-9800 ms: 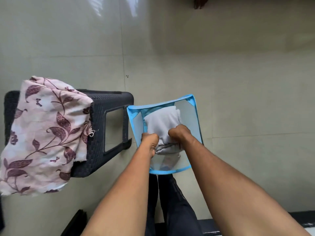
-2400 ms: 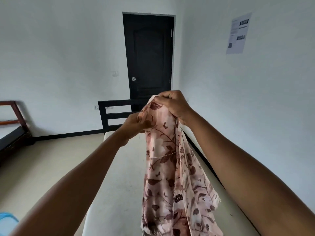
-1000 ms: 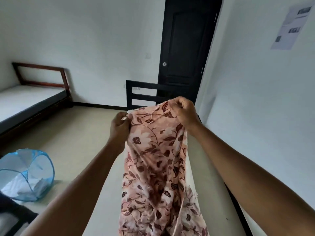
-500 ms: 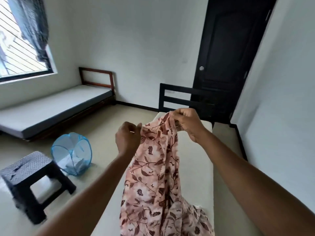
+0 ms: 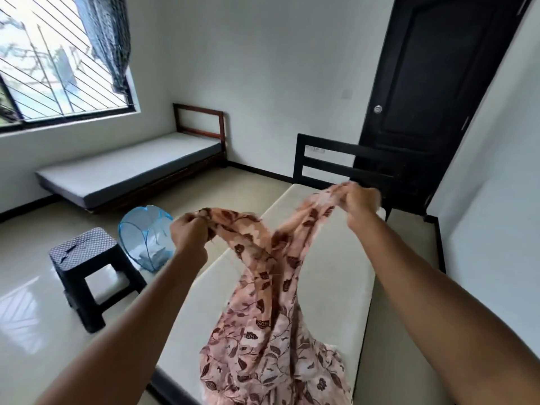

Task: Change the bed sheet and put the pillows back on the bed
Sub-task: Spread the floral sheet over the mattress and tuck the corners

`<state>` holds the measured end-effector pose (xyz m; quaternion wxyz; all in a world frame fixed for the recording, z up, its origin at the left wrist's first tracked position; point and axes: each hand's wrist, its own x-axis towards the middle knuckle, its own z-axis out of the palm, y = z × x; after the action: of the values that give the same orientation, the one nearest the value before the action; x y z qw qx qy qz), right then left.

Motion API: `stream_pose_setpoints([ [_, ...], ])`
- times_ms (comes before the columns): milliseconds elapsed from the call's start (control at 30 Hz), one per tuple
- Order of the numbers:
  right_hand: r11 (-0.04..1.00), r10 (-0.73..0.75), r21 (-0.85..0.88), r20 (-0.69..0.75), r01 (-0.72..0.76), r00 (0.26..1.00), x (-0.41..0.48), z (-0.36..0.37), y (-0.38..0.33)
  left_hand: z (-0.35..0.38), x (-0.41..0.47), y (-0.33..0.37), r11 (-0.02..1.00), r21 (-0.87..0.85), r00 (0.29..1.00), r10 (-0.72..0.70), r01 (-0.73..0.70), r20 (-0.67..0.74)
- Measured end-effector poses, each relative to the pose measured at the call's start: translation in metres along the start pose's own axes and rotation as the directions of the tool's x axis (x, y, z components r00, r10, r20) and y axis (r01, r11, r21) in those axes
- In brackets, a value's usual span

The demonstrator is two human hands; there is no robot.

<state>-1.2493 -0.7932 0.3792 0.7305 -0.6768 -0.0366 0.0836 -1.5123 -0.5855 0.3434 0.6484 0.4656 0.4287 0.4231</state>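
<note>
A pink floral bed sheet hangs between my hands over the bare cream mattress of the bed in front of me. My left hand pinches one part of its top edge. My right hand grips another part, higher and farther toward the dark headboard. The sheet's lower folds lie bunched on the near end of the mattress. No pillows are in view.
A dark plastic stool stands on the tiled floor to the left, with a blue mesh laundry basket holding white cloth beside it. A second bed lies under the window. A black door is behind the headboard.
My hands have spread apart, stretching the sheet's top edge wider. Ten seconds ago they were pushing white cloth into the blue basket while the floral sheet lay on the stool.
</note>
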Motion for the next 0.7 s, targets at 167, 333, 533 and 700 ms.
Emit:
stream_pose_setpoints([
  [167,0.968,0.014,-0.249,-0.111,-0.042,0.994,0.027,-0.022,0.008,0.000,0.010,0.023,0.993,0.052,0.994,0.103,-0.104,0.026],
  [333,0.933,-0.082,-0.286,0.424,0.219,0.902,-0.064,0.047,0.028,0.042,-0.008,0.030,0.995,-0.027,0.969,0.097,-0.094,0.227],
  [533,0.660,-0.293,-0.534,0.465,0.529,0.835,-0.127,0.120,0.075,0.069,-0.011,0.033,0.993,-0.037,0.901,0.114,-0.108,0.418],
  [700,0.577,-0.066,-0.732,0.399,0.361,0.915,-0.105,0.111,0.102,0.057,0.023,0.050,0.984,-0.139,0.902,0.161,-0.113,0.401],
])
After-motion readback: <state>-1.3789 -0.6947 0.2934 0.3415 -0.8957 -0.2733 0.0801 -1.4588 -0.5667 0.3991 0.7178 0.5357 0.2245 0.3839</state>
